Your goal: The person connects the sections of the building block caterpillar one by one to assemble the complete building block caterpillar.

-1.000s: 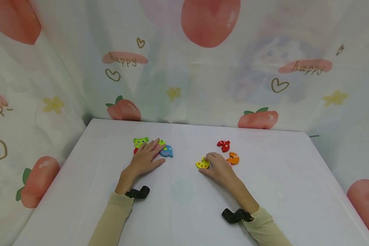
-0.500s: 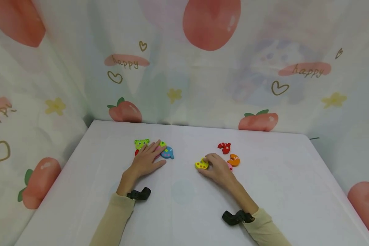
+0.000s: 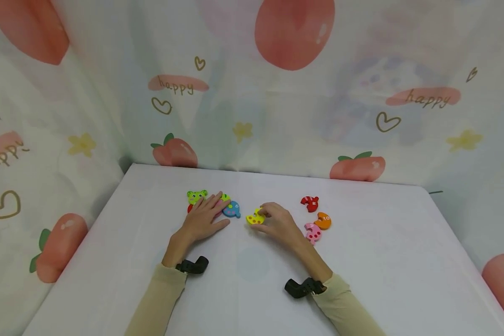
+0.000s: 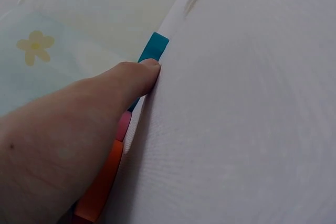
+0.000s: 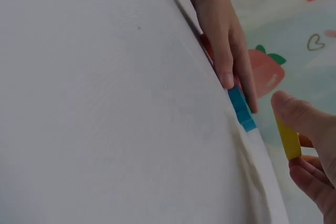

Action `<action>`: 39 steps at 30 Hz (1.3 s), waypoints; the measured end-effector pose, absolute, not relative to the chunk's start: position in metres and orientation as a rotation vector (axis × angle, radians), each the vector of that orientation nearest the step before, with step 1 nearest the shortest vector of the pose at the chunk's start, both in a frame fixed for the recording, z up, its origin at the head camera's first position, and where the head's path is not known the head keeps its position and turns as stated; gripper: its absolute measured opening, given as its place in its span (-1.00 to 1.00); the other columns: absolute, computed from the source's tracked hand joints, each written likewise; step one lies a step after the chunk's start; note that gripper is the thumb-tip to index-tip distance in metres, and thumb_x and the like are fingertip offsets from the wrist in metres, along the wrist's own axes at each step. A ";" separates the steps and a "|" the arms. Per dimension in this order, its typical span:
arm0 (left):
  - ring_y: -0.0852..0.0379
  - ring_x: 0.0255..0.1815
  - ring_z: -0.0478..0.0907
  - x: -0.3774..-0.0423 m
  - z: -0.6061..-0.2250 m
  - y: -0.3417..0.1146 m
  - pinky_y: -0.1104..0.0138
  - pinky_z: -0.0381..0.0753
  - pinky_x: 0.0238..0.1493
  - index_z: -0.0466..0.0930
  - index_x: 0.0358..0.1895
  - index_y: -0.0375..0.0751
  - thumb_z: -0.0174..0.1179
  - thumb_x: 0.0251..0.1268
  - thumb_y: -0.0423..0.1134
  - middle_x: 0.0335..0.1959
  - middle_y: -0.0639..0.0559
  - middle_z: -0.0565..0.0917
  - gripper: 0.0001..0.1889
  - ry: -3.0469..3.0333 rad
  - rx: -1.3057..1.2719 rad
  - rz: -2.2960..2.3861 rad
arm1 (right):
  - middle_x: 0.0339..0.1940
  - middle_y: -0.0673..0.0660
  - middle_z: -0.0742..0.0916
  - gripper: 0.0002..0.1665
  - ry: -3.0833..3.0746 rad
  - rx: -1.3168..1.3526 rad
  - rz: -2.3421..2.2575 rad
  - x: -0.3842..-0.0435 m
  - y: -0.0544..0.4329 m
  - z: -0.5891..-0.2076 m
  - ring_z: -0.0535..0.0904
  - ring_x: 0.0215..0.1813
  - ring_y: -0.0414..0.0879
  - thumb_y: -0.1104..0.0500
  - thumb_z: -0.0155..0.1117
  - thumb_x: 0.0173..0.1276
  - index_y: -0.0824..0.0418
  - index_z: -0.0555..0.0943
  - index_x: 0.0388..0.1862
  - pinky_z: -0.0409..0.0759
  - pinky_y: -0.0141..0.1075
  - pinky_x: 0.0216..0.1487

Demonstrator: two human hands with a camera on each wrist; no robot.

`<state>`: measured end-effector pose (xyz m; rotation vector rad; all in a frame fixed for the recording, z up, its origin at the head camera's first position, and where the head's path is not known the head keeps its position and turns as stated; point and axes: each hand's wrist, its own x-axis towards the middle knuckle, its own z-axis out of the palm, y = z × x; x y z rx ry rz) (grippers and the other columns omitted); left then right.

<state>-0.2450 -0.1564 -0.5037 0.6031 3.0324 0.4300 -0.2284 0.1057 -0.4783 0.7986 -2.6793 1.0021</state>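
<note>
My right hand pinches a yellow, dotted puzzle piece between thumb and fingers. In the right wrist view that yellow piece is seen edge-on, held just off the table. My left hand lies flat with spread fingers over a group of joined-looking animal puzzle pieces. Out from under it show a green animal-head piece and a blue piece numbered 6. Pink and orange edges, including an orange piece, appear beneath the palm in the left wrist view. The rest of the group is hidden.
To the right lie three loose pieces: a red one numbered 8, an orange one numbered 10 and a pink spotted one. A white cloth covers the table. A printed curtain stands behind it.
My right hand has carried the yellow piece leftward, closer to the blue piece, uncovering the pink one. The left hand stays on its group. The head view has shifted slightly.
</note>
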 end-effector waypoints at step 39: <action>-0.10 0.58 0.08 -0.245 -0.505 -0.158 -0.11 -0.08 0.57 0.21 0.48 0.21 0.03 0.35 0.24 0.58 0.01 0.12 -0.34 3.057 0.636 0.476 | -0.08 0.21 0.68 -0.59 -2.735 0.777 0.972 -0.243 0.055 -0.492 0.58 -0.02 0.03 0.11 0.56 0.05 0.30 0.61 -0.23 0.60 -0.13 0.10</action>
